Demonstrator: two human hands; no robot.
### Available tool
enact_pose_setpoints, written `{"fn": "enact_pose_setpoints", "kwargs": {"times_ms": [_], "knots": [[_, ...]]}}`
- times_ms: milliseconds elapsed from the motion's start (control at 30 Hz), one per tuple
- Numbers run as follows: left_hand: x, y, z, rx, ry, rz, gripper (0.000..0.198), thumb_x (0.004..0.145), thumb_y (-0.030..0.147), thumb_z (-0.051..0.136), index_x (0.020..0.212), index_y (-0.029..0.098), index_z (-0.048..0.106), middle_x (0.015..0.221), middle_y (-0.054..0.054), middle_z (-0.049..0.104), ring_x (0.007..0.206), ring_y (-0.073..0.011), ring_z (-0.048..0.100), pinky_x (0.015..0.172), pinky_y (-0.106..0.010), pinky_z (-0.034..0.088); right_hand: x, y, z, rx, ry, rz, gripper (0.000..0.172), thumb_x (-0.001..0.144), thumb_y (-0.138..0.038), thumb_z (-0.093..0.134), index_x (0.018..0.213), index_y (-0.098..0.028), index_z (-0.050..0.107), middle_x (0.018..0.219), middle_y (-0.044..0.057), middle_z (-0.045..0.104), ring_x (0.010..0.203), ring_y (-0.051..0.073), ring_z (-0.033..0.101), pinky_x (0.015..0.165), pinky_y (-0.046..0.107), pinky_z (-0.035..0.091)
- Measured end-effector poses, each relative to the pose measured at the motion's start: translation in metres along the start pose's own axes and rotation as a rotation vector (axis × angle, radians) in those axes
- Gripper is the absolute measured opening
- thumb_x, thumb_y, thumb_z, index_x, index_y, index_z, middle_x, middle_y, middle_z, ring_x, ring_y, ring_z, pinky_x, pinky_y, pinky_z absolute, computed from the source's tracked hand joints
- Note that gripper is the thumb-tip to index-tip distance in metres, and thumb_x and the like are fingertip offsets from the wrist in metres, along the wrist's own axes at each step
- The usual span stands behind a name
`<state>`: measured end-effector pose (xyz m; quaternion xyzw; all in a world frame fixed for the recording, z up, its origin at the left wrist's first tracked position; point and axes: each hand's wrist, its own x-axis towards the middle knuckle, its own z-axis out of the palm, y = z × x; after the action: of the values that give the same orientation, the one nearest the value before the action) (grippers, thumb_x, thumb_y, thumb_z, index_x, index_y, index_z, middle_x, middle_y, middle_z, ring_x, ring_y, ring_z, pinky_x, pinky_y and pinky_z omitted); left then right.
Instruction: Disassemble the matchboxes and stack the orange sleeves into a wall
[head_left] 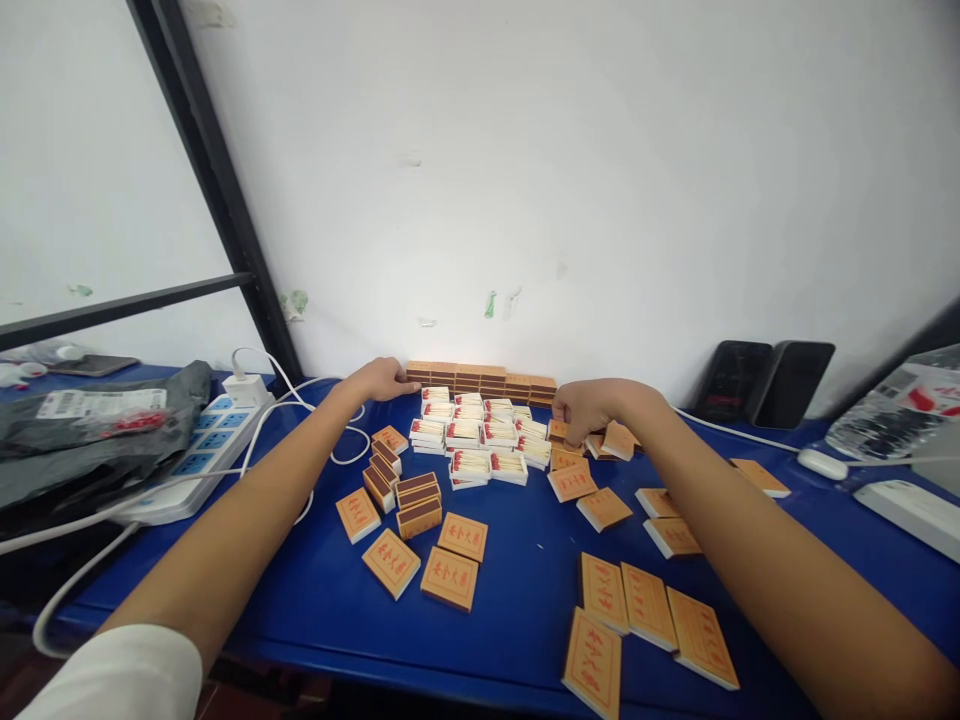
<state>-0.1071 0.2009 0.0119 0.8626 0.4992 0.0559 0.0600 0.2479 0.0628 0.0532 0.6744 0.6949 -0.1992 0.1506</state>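
Observation:
My left hand point(384, 380) reaches to the far edge of the blue table point(517, 600), its fingers resting on the left end of a row of stacked orange matchboxes point(484, 380) against the wall. My right hand point(589, 408) is curled, fingers closed on an orange matchbox point(559, 432) at the right side of a cluster of open white trays full of matches point(480, 435). Closed orange matchboxes point(450, 578) lie scattered on the table in front of both arms.
A white power strip point(202, 450) with cables and a grey plastic bag point(97, 420) sit at the left. Two dark phones point(765, 382) lean on the wall at the right, beside a white mouse point(821, 463) and a white device point(911, 512).

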Motion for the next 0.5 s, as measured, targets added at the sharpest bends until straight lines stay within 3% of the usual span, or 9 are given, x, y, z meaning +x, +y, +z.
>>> {"fn": "enact_pose_setpoints", "kwargs": {"times_ms": [100,367,500], "knots": [[-0.0004,0.0007,-0.0003,0.002,0.001,0.001,0.05,0.085,0.065,0.057,0.071,0.019,0.071,0.072,-0.008,0.072,0.068,-0.0221,0.062,0.062,-0.032,0.038,0.0006,-0.0022,0.0011,0.034,-0.032,0.001,0.036,0.058,-0.034,0.089,0.078,-0.024,0.06,0.067,0.004,0.073,0.067,0.027,0.072,0.057,0.035,0.049],[-0.001,0.0018,-0.0014,-0.007,-0.005,-0.003,0.049,0.086,0.064,0.057,0.068,0.02,0.068,0.071,-0.007,0.071,0.066,-0.0208,0.061,0.061,-0.031,0.038,0.0047,-0.0028,0.0046,-0.027,0.044,0.019,0.033,0.057,-0.025,0.086,0.072,-0.024,0.057,0.06,0.002,0.066,0.06,0.025,0.067,0.052,0.034,0.044],[0.0004,0.0002,0.0003,-0.013,0.0,0.01,0.048,0.086,0.062,0.057,0.067,0.02,0.068,0.07,-0.007,0.07,0.066,-0.0209,0.06,0.062,-0.032,0.037,0.004,0.0041,-0.0035,-0.079,0.173,-0.035,0.026,0.063,-0.029,0.082,0.068,-0.023,0.057,0.069,0.006,0.067,0.071,0.027,0.067,0.058,0.035,0.041]]}}
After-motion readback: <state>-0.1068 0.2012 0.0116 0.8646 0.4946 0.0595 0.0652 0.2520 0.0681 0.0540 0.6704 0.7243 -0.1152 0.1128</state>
